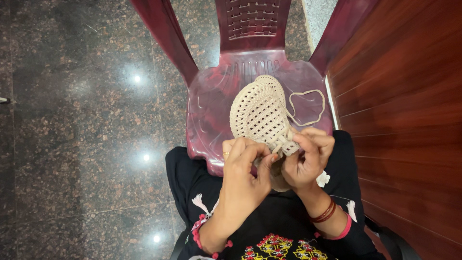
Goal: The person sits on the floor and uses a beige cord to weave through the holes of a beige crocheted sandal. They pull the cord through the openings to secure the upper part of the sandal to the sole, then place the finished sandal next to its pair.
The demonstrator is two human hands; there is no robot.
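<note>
Floor [72, 144]: dark polished granite, brown-black speckle, thin grout lines; bright ceiling-light reflections as white spots at left; maroon plastic chair [211, 96] at centre, slotted backrest, two armrests, glossy seat; reddish-brown wood panelling [409, 96] on rt side w/ horiz. grooves; pale speckled stone strip [320, 17] betw. chair & wood.

A cream, open-lattice woven cord piece [259, 113] is shown on a marbled maroon plastic chair [211, 101]; speckled brown-black polished granite flooring [77, 144] and reddish-brown wood panelling [404, 106] are seen.

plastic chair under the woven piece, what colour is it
Dark maroon, glossy plastic chair, with a slotted backrest; seen in the head view.
</note>
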